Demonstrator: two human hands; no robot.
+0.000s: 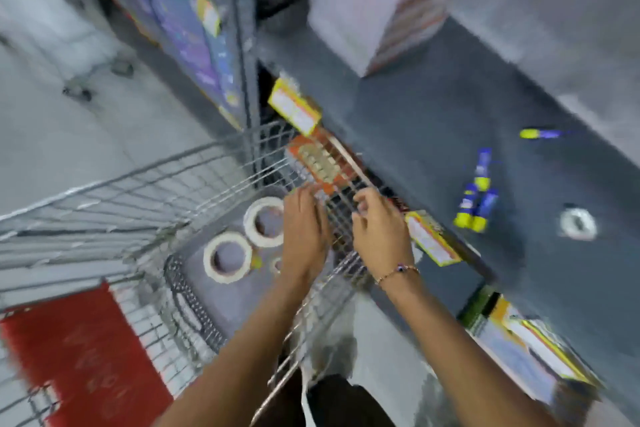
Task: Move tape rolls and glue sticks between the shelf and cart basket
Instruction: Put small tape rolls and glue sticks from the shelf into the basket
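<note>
The frame is motion-blurred. Two white tape rolls (pixel 265 222) (pixel 227 257) lie flat on the floor of the wire cart basket (pixel 138 184), with a smaller roll (pixel 277 265) partly hidden beside my left wrist. My left hand (pixel 304 229) hovers over the basket's right side, fingers reaching toward the wire rim, holding nothing I can see. My right hand (pixel 379 230) is just beside it above the rim, fingers loosely curled and empty. On the dark shelf (pixel 415 114) lie several blue-and-yellow glue sticks (pixel 478 206) (pixel 540 133) and one white tape roll (pixel 578 224).
A red flap (pixel 79 350) covers the cart's near end. Yellow price tags (pixel 294 111) (pixel 431 239) hang on the shelf edge. A stack of white packs (pixel 363 10) sits at the shelf's back. A grey upright post (pixel 244 28) stands by the cart's far corner.
</note>
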